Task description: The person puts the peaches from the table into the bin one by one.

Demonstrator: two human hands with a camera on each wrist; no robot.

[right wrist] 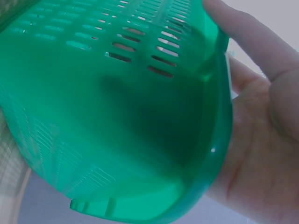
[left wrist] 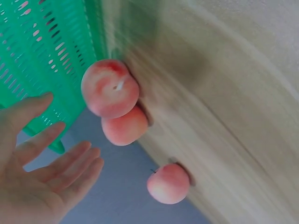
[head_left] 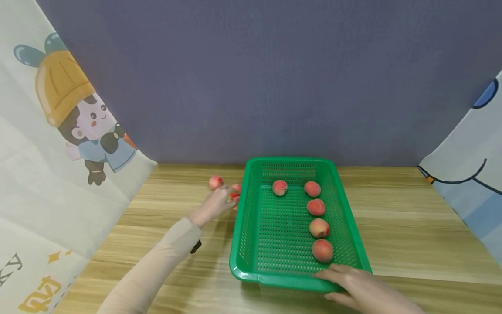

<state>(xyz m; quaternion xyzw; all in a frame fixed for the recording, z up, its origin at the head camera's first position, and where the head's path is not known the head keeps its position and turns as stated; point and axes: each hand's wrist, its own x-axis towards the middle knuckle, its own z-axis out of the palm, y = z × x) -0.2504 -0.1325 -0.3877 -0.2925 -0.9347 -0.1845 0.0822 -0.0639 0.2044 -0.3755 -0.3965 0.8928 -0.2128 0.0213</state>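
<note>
My left hand (head_left: 217,201) reaches over the table just left of the green plastic basket (head_left: 251,277). In the left wrist view its fingers are spread and loosely bent, holding nothing, beside a reddish peach (left wrist: 110,88). A second peach (left wrist: 125,126) touches that one by the basket's wall, and a third peach (left wrist: 168,184) lies apart. My right hand (head_left: 362,288) grips the basket's near right rim, fingers over the top and thumb outside. Inside, one peach (head_left: 280,188) sits at the far left; several others, including a near one (head_left: 323,250), form a row along the right side.
The basket stands on a wood-grain table (head_left: 396,226). A dark grey-blue panel (head_left: 274,78) rises behind the table. Printed white cloths border both sides, the left cloth (head_left: 35,174) bearing a cartoon figure.
</note>
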